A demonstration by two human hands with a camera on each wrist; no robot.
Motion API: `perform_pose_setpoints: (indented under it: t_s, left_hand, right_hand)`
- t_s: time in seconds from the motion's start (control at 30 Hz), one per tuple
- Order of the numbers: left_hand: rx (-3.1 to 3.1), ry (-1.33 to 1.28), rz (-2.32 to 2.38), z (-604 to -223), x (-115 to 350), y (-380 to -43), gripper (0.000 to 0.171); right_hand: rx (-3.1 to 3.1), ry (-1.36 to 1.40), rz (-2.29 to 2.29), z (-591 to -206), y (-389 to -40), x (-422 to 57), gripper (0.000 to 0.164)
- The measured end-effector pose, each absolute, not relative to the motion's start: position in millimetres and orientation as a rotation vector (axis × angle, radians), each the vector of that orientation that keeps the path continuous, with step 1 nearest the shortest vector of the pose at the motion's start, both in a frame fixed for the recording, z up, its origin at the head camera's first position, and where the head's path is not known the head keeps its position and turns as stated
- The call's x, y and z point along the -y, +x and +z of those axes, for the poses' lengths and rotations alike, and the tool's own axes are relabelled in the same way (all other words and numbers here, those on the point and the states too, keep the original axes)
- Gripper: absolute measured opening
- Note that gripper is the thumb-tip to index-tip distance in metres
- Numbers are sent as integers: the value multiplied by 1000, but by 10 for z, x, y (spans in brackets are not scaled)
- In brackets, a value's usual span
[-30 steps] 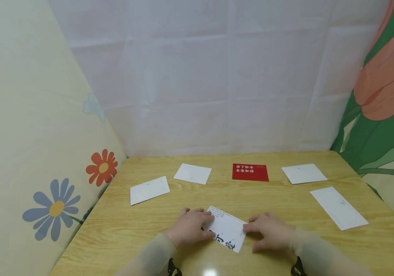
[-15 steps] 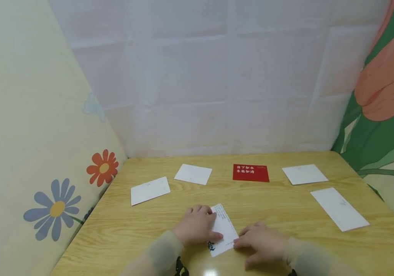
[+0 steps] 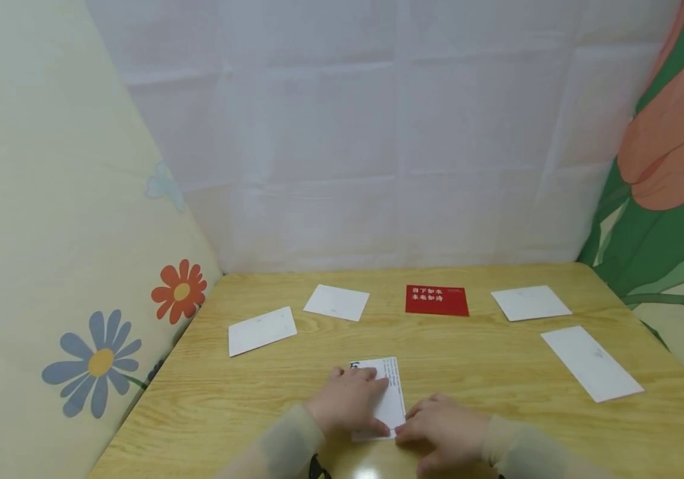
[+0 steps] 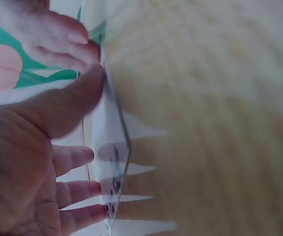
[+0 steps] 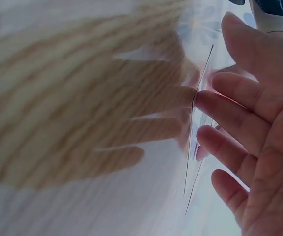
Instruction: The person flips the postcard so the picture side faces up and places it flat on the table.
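A white printed card point(image 3: 392, 404), with rows of small text and black brush lettering, lies flat on the wooden table near its front. My left hand point(image 3: 346, 401) rests over the card's left part, its spread fingers covering much of it; a bit of lettering shows at the far left corner. With its fingertips, my right hand point(image 3: 446, 429) touches the card's near right corner. In the left wrist view, the left thumb point(image 4: 80, 101) is on the card's edge point(image 4: 113, 113). The right wrist view shows the right hand's fingers point(image 5: 235, 115) extended, a fingertip against the card's edge.
Farther back on the table point(image 3: 468, 359) lie a red card point(image 3: 436, 307) with white characters and white cards at left point(image 3: 262, 330), back left point(image 3: 337, 303), back right point(image 3: 530, 303) and right point(image 3: 592, 363). A white cloth point(image 3: 330, 133) hangs behind; flowered cloths flank the sides.
The card has turned clockwise, its brush lettering going from the near edge to the far left corner. My right hand has moved nearer and left; my left hand has shifted slightly right.
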State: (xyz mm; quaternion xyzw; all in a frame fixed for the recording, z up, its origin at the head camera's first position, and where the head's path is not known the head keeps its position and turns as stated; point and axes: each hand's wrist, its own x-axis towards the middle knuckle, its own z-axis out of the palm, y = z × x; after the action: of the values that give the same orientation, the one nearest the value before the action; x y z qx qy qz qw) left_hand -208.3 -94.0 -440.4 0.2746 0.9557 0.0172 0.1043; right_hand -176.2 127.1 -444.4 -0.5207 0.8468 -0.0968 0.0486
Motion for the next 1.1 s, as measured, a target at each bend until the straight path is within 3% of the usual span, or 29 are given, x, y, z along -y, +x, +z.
perform_pose_setpoints:
  t_s: [0.27,0.8,1.1]
  left_hand:
    - [-2832,878,-60,-4439,1021,-2039,82]
    - [-2837,788,30,-4391,1446,-1972,79]
    - [-2837,724,91,-4389,1704,-1957,80]
  right_hand:
    - [-2592,-1586,-390,-4408,-1751,-1380,46]
    - [-2757,-1142,-602,-4278,-1810,-2137,43]
    - [-2840,-555,-717,-4314,-1953,-2676,50]
